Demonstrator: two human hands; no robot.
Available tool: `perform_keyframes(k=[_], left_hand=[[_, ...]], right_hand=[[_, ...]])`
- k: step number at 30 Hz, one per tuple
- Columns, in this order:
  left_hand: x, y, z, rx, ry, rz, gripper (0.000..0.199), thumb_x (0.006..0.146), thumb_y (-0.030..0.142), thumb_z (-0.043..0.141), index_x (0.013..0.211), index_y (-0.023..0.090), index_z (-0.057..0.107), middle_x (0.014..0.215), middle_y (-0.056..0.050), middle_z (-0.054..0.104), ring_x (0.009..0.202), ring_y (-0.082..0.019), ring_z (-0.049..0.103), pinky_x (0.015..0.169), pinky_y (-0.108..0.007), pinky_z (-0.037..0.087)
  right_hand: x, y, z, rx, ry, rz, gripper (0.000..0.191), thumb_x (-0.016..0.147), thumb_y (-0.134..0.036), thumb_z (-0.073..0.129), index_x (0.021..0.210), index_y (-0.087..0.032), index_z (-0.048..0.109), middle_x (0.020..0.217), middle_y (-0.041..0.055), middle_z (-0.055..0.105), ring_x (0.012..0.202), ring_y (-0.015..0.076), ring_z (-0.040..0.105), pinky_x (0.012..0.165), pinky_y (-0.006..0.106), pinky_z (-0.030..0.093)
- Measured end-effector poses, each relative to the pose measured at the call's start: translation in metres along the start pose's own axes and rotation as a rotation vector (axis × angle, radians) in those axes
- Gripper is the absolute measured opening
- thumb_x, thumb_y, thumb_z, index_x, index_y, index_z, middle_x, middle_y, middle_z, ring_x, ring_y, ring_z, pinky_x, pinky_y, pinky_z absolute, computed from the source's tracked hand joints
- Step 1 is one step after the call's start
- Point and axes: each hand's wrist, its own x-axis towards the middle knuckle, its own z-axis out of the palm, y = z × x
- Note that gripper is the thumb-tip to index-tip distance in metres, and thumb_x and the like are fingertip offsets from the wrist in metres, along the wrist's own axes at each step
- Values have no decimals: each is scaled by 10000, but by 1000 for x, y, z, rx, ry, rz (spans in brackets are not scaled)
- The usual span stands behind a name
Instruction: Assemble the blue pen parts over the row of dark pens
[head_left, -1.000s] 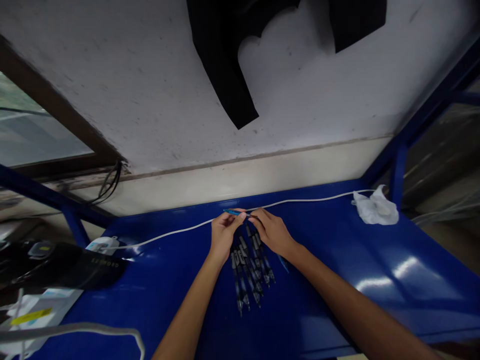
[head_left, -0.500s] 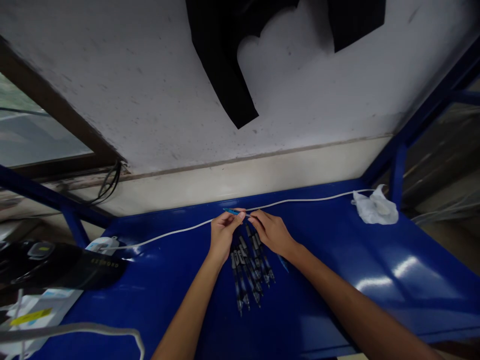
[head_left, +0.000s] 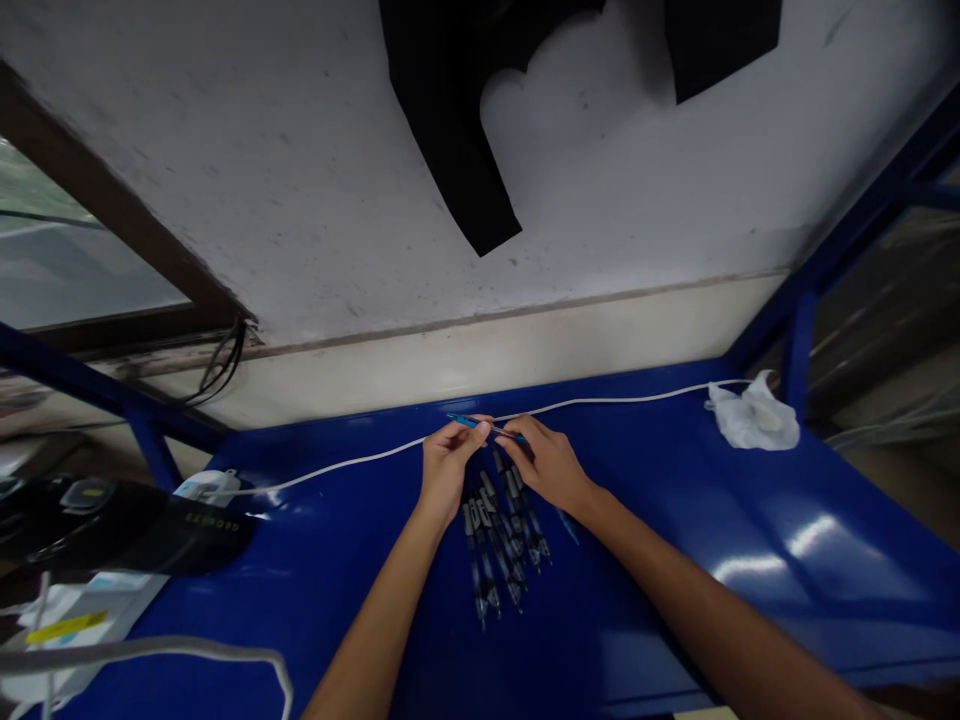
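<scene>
A: Nearest, on the glossy blue metal surface [head_left: 675, 600]: a row of dark click pens with clear barrels [head_left: 501, 540], lying side by side between the two forearms, tips toward the viewer.

B: Above the row, both hands. Left hand [head_left: 444, 470] pinching the blue end of a thin blue pen refill [head_left: 486, 428]; grip narrow, thumb and forefinger closed on it. Right hand [head_left: 546, 465] closed on the other end, fingers curled over it, so exact finger contact hard to tell.

A: Refill held level, just above the far end of the pen row, not touching the surface.

B: Risk, as a judgement only: such a thin refill, pulled from both ends, could bend or slip out; a dropped piece could roll among the pens.

A: Also the right wrist close over the row; a small sweep could scatter it.

B: Behind the hands, a white cable [head_left: 615, 401] running across; far right, a crumpled white cloth [head_left: 754, 418]; far left, a black cap [head_left: 150, 525]. Then the pale wall.
</scene>
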Motion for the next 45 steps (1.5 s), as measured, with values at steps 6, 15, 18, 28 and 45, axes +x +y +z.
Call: perform_keyframes(k=[6, 15, 18, 28, 45], left_hand=[[1, -1, 0, 1, -16, 3, 301, 837, 438, 956, 1005, 194, 903, 1052, -96, 843, 858, -181, 694, 823, -294, 539], [1, 4, 0, -64, -119, 13, 272, 894, 443, 909, 988, 188, 892, 1076, -82, 815, 876, -171, 684, 863, -287, 537], [1, 6, -1, -63, -139, 21, 291, 900, 456, 901, 1006, 185, 889, 1070, -81, 814, 877, -178, 693, 870, -292, 539], [6, 1, -4, 131, -150, 58, 433, 874, 594, 886, 1068, 207, 900, 1090, -89, 858, 1021, -257, 759, 965, -349, 560], [22, -19, -16, 359, -44, 199, 439, 967, 645, 715, 963, 225, 842, 994, -75, 856, 960, -289, 782, 925, -406, 575]], right_hand=[[1, -1, -2, 83, -53, 14, 265, 1180, -399, 447, 1124, -274, 674, 950, 33, 778, 809, 207, 741, 762, 318, 539], [7, -6, -8, 381, -117, 157, 442, 1144, -591, 475, 1033, -240, 719, 800, -1, 657, 707, 172, 586, 667, 289, 458], [7, -4, -4, 531, -143, 247, 485, 1103, -653, 535, 968, -228, 726, 702, -31, 543, 619, 138, 475, 579, 265, 379], [23, 4, -17, 1191, 255, 552, 402, 816, -487, 983, 872, -226, 682, 640, -80, 562, 544, 85, 456, 492, 216, 371], [14, 69, -41, 1781, 416, 619, 511, 1011, -414, 600, 673, -262, 249, 563, -104, 183, 488, 106, 113, 429, 238, 269]])
